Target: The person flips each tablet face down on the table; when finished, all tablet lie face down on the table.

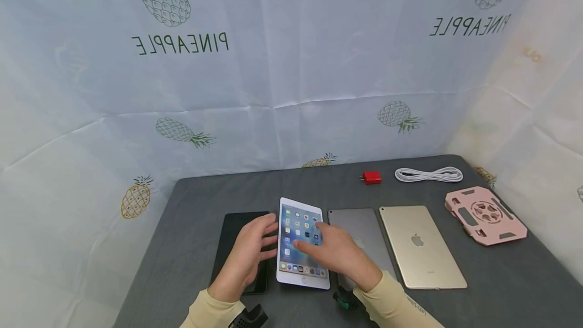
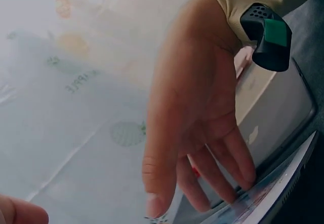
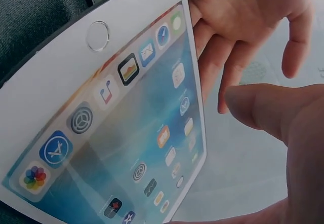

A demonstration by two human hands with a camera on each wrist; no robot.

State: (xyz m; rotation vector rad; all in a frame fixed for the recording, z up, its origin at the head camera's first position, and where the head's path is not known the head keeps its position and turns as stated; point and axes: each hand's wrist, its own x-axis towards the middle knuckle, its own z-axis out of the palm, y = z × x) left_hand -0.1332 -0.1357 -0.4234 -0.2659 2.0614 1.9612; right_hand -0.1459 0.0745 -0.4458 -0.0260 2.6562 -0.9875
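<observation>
A white tablet [image 1: 291,257] with its home screen lit lies between my hands, face up, its long axis roughly away from me. My left hand [image 1: 248,249] is beside its left edge, palm turned inward and fingers extended; in the left wrist view its fingertips [image 2: 245,176] come close to the tablet's edge, contact unclear. Over the right part of the screen reaches my right hand [image 1: 337,249], thumb and index finger spread apart. The right wrist view shows the right thumb [image 3: 273,107] straight. Beneath my left hand is a black tablet [image 1: 230,232], partly covered.
To the right lie a grey tablet [image 1: 375,232] and a gold tablet [image 1: 423,252], backs up. Farther right is a pink vented pad [image 1: 487,216]. A red charger plug [image 1: 372,177] and a coiled white cable [image 1: 428,174] sit near the table's [image 1: 255,191] back edge.
</observation>
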